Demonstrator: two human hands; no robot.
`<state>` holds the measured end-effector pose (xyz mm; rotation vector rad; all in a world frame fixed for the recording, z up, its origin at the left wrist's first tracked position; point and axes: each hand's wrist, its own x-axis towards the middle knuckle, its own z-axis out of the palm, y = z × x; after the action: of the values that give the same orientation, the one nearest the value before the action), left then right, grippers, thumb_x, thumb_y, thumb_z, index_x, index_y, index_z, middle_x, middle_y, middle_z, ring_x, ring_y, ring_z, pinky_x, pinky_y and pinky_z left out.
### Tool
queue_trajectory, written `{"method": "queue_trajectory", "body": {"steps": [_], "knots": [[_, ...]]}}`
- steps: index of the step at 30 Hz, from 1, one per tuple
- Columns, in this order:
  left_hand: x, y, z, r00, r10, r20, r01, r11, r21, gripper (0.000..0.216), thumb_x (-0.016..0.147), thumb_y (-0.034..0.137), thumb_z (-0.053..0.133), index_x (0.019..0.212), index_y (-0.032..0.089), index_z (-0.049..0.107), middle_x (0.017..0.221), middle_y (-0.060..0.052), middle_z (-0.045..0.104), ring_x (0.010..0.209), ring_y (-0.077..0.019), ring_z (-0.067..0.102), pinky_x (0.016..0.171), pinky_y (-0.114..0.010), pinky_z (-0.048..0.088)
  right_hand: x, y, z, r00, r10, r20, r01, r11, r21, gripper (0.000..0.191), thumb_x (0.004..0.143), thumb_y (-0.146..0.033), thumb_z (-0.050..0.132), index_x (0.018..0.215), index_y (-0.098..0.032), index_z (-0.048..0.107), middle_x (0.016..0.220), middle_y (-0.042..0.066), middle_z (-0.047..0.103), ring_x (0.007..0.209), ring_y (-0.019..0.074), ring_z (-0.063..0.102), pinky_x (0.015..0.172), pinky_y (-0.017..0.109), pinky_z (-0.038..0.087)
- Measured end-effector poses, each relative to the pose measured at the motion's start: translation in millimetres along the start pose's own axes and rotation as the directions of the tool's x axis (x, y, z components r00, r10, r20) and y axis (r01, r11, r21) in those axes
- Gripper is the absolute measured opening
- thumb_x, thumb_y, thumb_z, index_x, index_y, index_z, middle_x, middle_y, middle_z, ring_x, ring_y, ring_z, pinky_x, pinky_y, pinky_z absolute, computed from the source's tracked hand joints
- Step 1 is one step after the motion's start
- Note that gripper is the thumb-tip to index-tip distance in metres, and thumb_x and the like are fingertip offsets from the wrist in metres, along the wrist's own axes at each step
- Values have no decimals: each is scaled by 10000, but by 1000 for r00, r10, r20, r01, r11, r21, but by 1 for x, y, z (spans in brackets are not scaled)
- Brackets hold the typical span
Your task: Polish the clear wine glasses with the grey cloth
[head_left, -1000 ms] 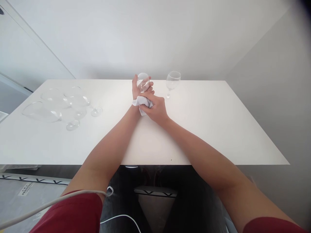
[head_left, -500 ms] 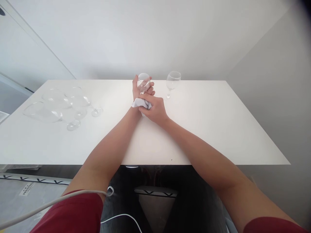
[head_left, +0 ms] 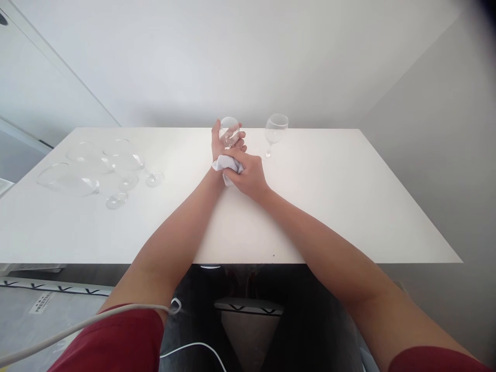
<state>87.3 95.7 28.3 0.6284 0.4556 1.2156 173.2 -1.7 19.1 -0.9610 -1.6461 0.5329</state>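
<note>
My left hand (head_left: 220, 145) is wrapped round the bowl of a clear wine glass (head_left: 228, 128), holding it above the middle of the white table (head_left: 318, 206). Just below the glass, my right hand (head_left: 250, 173) is closed on a crumpled white cloth (head_left: 228, 164) pressed against the lower part of the glass. The stem and foot of the glass are hidden behind the cloth and my fingers.
A second wine glass (head_left: 275, 130) stands upright at the back of the table, right of my hands. Several wine glasses (head_left: 93, 168) lie on their sides at the left. Walls close in behind and to the right. A white cable (head_left: 77, 326) runs near my left sleeve.
My right hand with the cloth has shifted slightly against the glass; the left hand and glass stay in place. Nothing else has moved.
</note>
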Motion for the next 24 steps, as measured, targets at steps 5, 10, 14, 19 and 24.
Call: {"method": "queue_trajectory", "body": {"steps": [5,10,14,19,24], "knots": [[1,0,-2,1000,-6,14,6,1000,-28,667,908,873,630,1013,219,712,753,-45,680,471,-140,585,498,-308,470,-1,1,1,1000,-19,13,20,999,-30,260,866,-281,662,1074,-202,797,888,28,748,811,186,639,768,307,542],[-2,0,2,1000,-5,-9,5,1000,-8,668,899,876,639,1038,227,712,765,-57,686,531,-177,655,538,-319,506,-1,5,1,1000,-26,13,26,1000,-5,284,869,-301,681,1107,-195,796,907,27,751,820,182,638,772,303,539],[-2,0,1,1000,-21,-15,21,1000,0,668,903,867,642,1053,221,717,783,-74,701,573,-198,691,558,-318,519,-1,2,1,1000,-4,17,5,1000,-17,288,885,-315,665,1115,-200,794,947,39,769,846,192,646,795,313,544],[1,-1,-2,1000,-9,5,9,1000,-9,678,910,880,619,1020,217,709,758,-52,680,517,-159,642,529,-305,502,-1,0,1,1000,5,-12,-5,1000,18,286,865,-299,651,1089,-203,802,941,31,768,838,186,643,770,300,537],[-2,-2,0,1000,5,-6,-5,1000,15,710,903,907,595,1045,220,701,762,-56,671,553,-179,663,558,-319,518,-1,2,1,1000,-6,3,6,1000,19,293,838,-287,674,1081,-191,807,930,22,769,832,179,641,790,297,539]]}}
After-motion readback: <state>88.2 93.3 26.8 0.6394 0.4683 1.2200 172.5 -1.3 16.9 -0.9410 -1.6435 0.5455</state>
